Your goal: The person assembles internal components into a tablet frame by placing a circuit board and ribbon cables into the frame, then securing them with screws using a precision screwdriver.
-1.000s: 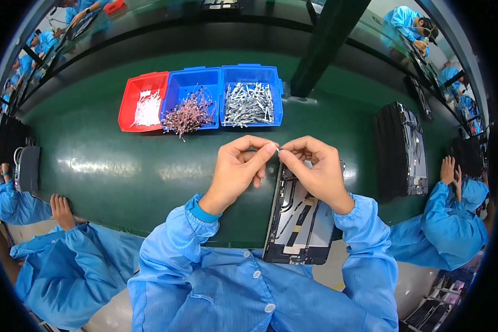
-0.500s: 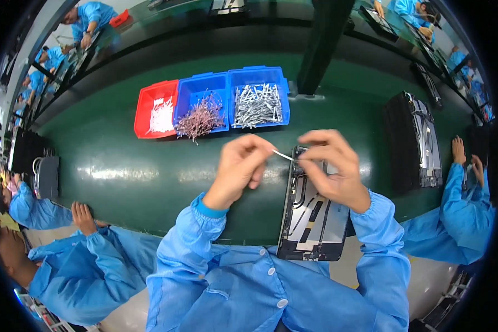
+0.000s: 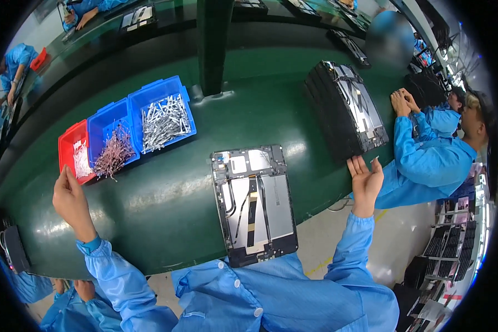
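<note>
A tablet-like device with its inner parts exposed (image 3: 274, 207) lies on the green table in front of me, jutting a little over the near edge. Away to its left, my left hand (image 3: 72, 202) is raised by the red bin (image 3: 67, 138) of small white pieces, fingertips pressed together; whatever they may hold is hidden. My right hand (image 3: 365, 183) is palm up with fingers spread, at the near corner of a stack of similar devices (image 3: 359, 105). A tiny white bit shows at its thumb tip. Neither hand touches the device in front of me.
Beside the red bin stand a blue bin (image 3: 104, 117) of thin brownish cables and another blue bin (image 3: 152, 91) of silvery strips. A dark post (image 3: 211, 50) rises behind them. A co-worker in blue (image 3: 437, 149) sits at the right, near the stack.
The view has turned right. My hands have parted from over the device: the left went to the red bin, the right to the stack. The white strip is no longer visible between them.
</note>
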Available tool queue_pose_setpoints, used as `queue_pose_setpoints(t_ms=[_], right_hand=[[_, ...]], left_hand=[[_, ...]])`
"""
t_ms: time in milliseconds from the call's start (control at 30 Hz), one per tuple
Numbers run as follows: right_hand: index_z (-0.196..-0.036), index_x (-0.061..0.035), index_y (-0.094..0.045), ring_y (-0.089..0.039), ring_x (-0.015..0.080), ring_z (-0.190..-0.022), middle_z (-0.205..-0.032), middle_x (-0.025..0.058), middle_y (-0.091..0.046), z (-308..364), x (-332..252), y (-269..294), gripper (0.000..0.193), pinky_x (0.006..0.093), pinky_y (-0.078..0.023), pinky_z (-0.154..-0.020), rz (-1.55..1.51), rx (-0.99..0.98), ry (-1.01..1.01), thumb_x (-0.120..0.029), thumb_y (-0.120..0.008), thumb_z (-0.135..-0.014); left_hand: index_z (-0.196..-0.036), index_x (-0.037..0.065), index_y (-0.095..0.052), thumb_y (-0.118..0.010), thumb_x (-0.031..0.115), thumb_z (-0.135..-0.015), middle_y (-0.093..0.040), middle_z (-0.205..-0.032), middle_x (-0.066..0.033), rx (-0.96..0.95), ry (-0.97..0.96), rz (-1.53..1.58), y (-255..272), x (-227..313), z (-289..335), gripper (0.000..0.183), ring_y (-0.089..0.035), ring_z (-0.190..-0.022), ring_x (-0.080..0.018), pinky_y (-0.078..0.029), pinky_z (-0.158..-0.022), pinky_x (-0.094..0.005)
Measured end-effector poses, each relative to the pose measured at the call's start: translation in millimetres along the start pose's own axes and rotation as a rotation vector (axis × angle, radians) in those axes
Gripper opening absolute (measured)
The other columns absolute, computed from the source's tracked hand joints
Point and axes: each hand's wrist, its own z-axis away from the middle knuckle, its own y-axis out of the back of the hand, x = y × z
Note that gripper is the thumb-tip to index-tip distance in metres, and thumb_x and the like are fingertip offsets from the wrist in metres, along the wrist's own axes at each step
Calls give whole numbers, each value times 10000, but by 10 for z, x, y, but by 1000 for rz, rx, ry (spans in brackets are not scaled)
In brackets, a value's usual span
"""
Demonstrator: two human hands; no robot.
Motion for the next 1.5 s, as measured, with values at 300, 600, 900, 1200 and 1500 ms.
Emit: queue_pose_setpoints(t_ms=[300,600,900,1200,1500], right_hand=[[-1428,61,-190,-344,509,-1397,-1486,367,-291,-695,425,-931,525,658,-411,-1104,15,-211,-49,-173,-445,-1033],[-1363,160,-268,-424,499,-1353,-1491,365,-306,-1565,1179,-1835,474,552,-447,-1115,-18,-440,-17,-144,-428,-1036],[-1260,74,-418,-556,368,-1245,-1371,306,-520,-551,1415,-1596,315,451,-472,-1071,122,-570,-64,-164,-420,-1053],[-1140,-46,-485,-557,173,-1086,-1202,133,-608,701,1277,-1004,170,329,-425,-1000,356,-627,22,-195,-448,-1069],[-936,-39,-613,-468,62,-656,-765,-8,-548,765,803,-1424,66,207,-363,-574,283,-746,172,-91,-619,-977]], left_hand=[[-1178,8,-679,-665,177,-979,-655,-844,-19,-855,283,721,487,1229,665,261,-607,-668,-59,-439,-465,-210],[-1527,-67,-276,-608,160,-1005,-528,-1385,-183,-1494,463,972,579,1660,1384,658,-651,-824,-137,-525,-502,-245],[-1522,-65,-286,-638,215,-999,-572,-1269,-126,-1390,394,914,320,1760,1495,690,-565,-733,-86,-442,-485,-222],[-1389,-86,-470,-745,272,-929,-666,-992,-68,-1301,340,1056,51,1882,1793,644,-609,-725,-59,-458,-550,-228],[-1062,15,-670,-643,86,-950,-677,-916,2,-1385,401,1428,254,2185,1640,135,-608,-810,-63,-511,-639,-264]])
